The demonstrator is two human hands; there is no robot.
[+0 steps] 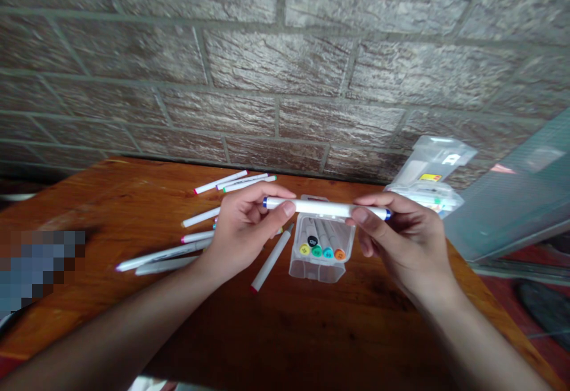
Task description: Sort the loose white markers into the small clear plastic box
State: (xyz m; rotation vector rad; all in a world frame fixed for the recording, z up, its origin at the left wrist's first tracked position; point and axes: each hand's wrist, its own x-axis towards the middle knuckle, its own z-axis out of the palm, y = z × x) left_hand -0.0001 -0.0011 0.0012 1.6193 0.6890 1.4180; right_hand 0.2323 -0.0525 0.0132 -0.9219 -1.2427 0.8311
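Observation:
A white marker (pixel 325 207) with dark blue ends is held level above the table between my two hands. My left hand (pixel 249 225) pinches it near its left end with thumb and fingers. Near the other end, my right hand (pixel 401 231) grips it the same way. Below and behind the marker lies a clear plastic case (pixel 317 271), open, with several markers inside; their round ends are yellow, black, green, blue and orange. A marker with a red end (pixel 271 259) lies just left of the case.
Several loose markers (pixel 164 254) lie left of my left hand, partly hidden by it. Others (pixel 236 181) lie farther back on the wooden table (pixel 111 201). Another clear case (pixel 439 165) stands open at the back right. A brick wall (pixel 276 64) rises behind the table.

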